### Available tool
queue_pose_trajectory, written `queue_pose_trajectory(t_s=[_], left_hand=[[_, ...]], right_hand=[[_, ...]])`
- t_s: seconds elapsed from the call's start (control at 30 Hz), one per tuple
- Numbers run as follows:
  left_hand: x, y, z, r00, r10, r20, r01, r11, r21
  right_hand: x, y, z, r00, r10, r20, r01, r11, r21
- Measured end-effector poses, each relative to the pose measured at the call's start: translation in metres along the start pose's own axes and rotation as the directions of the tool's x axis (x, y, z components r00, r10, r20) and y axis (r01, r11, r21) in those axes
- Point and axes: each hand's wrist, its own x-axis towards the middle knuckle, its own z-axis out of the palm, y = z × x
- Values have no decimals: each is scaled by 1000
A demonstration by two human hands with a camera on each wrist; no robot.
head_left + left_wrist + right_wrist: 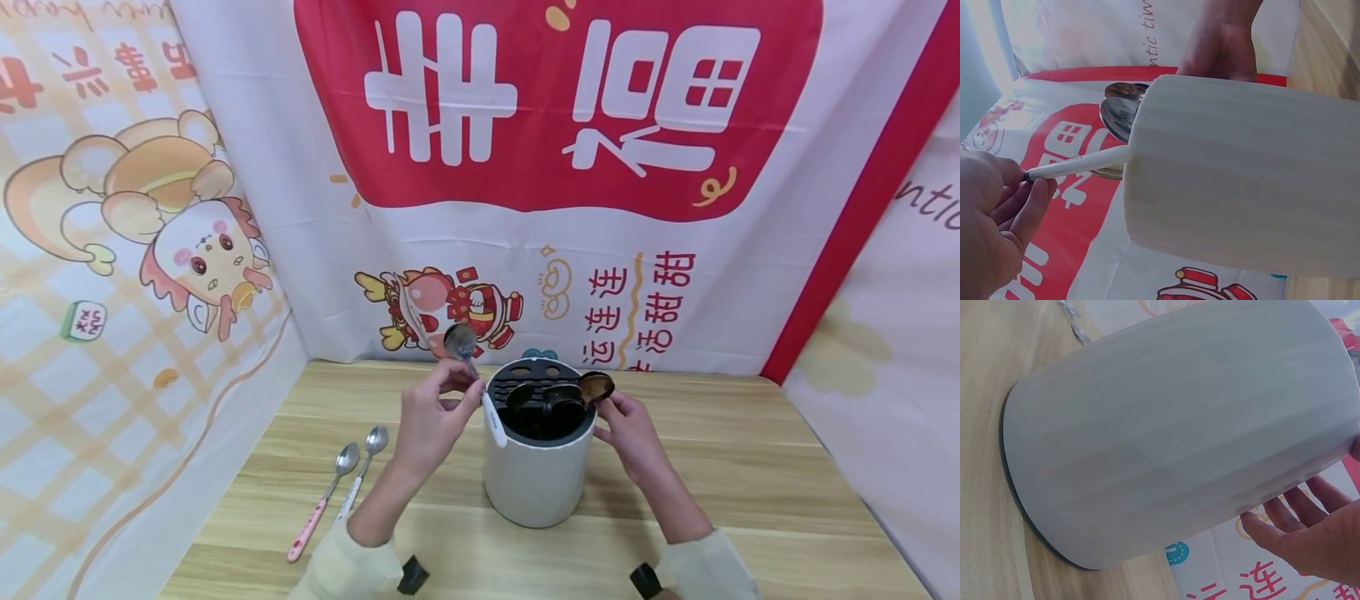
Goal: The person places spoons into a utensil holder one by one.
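Note:
My left hand [435,412] pinches a spoon with a white handle [494,419] at its neck, between thumb and fingers. The metal bowl [460,340] points up, and the handle end slants down by the rim of a white utensil holder [536,483]. In the left wrist view that handle [1079,165] meets the holder's mouth. Several dark-looking spoons [562,396] stand inside, bowls up. My right hand [632,433] rests its fingertips on the holder's right side, beside a brownish spoon bowl [597,387]; the right wrist view shows these fingers [1291,515] on the wall.
Two spoons lie on the wooden table [720,467] left of the holder: one has a pink handle [307,529], the other a white patterned handle [350,496]. The holder's black slotted insert [517,372] shows at its top. A printed cloth [540,242] hangs behind.

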Motion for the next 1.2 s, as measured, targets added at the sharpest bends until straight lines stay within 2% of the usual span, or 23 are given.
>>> queue_pose_trajectory(t_s=[0.23,0.43,0.67,0.97,1.2], left_hand=[[7,8,6,998,65,-18,-65,998,0],[10,11,12,997,78,4,-78,997,-5],[12,8,20,992,119,37,-119,993,-10],[13,2,26,982,153,113,-158,986,43],[11,-4,29,975,174,140,-187,978,90]], right_hand=[[0,0,-1,1000,0,1,0,1000,3],[-1,0,-1,1000,1,5,-1,1000,5],[0,0,0,1000,19,13,-19,1000,-15],[-1,0,0,1000,5,11,-5,1000,-14],[-1,0,0,1000,-3,10,3,1000,-18]])
